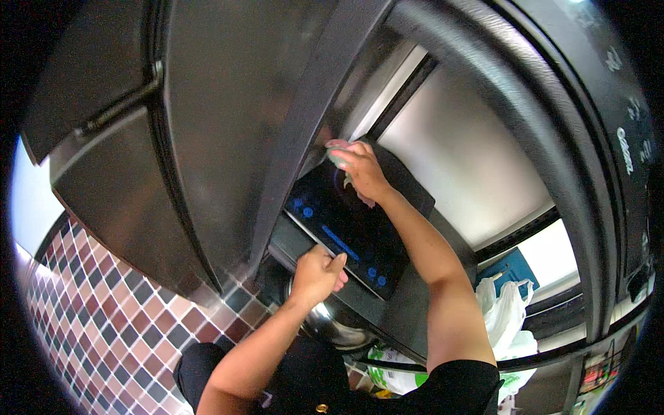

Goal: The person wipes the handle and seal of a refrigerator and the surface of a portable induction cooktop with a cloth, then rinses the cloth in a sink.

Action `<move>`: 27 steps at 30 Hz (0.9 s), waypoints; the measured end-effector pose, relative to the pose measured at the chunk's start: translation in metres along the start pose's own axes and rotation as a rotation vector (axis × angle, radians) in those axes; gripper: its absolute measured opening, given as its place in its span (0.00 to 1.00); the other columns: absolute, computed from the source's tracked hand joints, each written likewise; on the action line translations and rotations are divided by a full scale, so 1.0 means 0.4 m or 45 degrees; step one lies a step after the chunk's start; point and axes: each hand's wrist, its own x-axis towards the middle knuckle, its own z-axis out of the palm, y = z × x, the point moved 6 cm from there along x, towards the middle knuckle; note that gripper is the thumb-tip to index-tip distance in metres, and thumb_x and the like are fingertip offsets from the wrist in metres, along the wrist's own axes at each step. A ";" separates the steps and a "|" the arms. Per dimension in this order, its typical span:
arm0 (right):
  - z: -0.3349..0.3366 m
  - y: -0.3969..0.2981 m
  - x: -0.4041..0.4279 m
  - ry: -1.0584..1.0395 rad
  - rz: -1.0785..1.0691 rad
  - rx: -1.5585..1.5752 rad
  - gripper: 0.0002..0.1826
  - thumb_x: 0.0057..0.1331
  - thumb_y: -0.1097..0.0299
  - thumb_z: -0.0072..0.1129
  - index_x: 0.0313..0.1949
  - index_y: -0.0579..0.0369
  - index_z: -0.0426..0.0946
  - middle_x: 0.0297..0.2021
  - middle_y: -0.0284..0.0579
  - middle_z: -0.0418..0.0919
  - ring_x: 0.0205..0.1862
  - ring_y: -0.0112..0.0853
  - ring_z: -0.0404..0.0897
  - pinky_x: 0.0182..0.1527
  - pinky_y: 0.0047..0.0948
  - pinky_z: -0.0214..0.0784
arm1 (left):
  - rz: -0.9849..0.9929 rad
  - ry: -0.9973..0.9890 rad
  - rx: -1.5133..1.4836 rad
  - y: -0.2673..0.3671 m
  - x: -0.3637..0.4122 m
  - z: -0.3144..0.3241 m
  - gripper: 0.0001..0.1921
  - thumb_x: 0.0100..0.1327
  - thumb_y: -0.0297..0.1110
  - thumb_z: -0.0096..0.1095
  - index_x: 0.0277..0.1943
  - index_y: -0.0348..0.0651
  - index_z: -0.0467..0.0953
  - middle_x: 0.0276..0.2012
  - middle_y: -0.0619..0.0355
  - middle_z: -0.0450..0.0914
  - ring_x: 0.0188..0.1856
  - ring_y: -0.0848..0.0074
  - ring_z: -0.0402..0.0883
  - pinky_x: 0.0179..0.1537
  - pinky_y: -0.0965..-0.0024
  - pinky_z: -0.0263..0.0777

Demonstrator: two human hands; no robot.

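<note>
A black glass cooktop (358, 228) with blue touch markings lies on a dark counter before me. My right hand (368, 168) presses a crumpled pink and pale green cloth (338, 151) onto its far left part. Part of the cloth hangs out below the palm. My left hand (317, 277) is at the front edge of the cooktop, its fingers curled and its thumb beside the edge. Whether those fingers grip the edge or merely rest against it cannot be told.
Dark cabinet doors (233, 104) rise at the left, above a checked tile floor (129, 316). A frosted panel (467, 150) stands behind the cooktop. White plastic bags (506, 311) and a blue item (511, 272) sit at the right. A shiny metal vessel (337, 327) is below the counter's front.
</note>
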 end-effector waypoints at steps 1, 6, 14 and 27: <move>0.003 0.078 -0.003 0.048 0.018 -0.127 0.22 0.64 0.74 0.59 0.59 0.52 0.76 0.49 0.47 0.74 0.56 0.47 0.68 0.63 0.40 0.61 | -0.010 -0.023 -0.048 -0.001 0.001 0.010 0.14 0.71 0.34 0.58 0.37 0.27 0.70 0.24 0.49 0.82 0.21 0.74 0.81 0.23 0.71 0.76; 0.036 0.113 0.072 0.089 0.323 -0.432 0.29 0.49 0.71 0.76 0.52 0.58 0.77 0.50 0.57 0.75 0.53 0.52 0.72 0.55 0.46 0.69 | -0.022 0.003 -0.011 0.003 0.002 -0.014 0.16 0.71 0.38 0.59 0.39 0.30 0.69 0.26 0.49 0.83 0.24 0.74 0.81 0.25 0.72 0.78; 0.016 -0.329 -0.076 -0.173 -0.045 0.346 0.21 0.61 0.60 0.66 0.51 0.53 0.73 0.42 0.50 0.75 0.47 0.49 0.74 0.52 0.44 0.67 | 0.000 0.013 -0.034 0.004 0.008 -0.031 0.12 0.71 0.32 0.57 0.44 0.28 0.70 0.26 0.50 0.82 0.23 0.75 0.81 0.24 0.73 0.76; 0.001 0.103 -0.053 -0.160 0.360 -0.203 0.18 0.69 0.56 0.54 0.49 0.55 0.78 0.47 0.52 0.80 0.47 0.50 0.79 0.51 0.47 0.70 | -0.006 -0.061 0.016 -0.019 0.007 0.008 0.16 0.72 0.40 0.59 0.40 0.32 0.68 0.27 0.50 0.83 0.22 0.77 0.80 0.23 0.75 0.76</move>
